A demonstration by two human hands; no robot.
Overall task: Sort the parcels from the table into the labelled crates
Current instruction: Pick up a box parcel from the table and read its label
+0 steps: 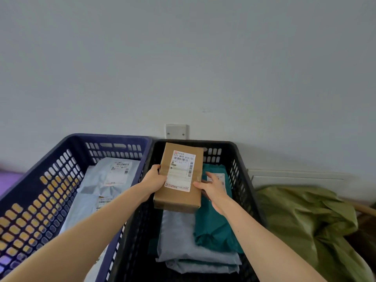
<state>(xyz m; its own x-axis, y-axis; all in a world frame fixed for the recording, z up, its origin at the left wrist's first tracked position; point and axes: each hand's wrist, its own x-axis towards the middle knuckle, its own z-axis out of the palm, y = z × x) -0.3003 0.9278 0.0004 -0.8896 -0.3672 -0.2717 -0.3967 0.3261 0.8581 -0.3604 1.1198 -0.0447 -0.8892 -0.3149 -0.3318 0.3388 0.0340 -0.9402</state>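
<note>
Box held over black crate

Two slotted plastic crates stand side by side against a pale wall: a blue crate (109,137) on the left and a black crate (213,142) on the right, rims touching. A crumpled green bag (305,216) lies just beside the black crate. Pale mailers (101,180) with printed labels fill the blue crate; a grey mailer (183,241) and a teal mailer (215,226) lie in the black one. Above those two, a brown cardboard box (179,198) sits tilted, label (181,171) up. The left hand (154,181) grips its left edge, and the right hand (213,190) clasps its right edge, thumb on top.
</note>
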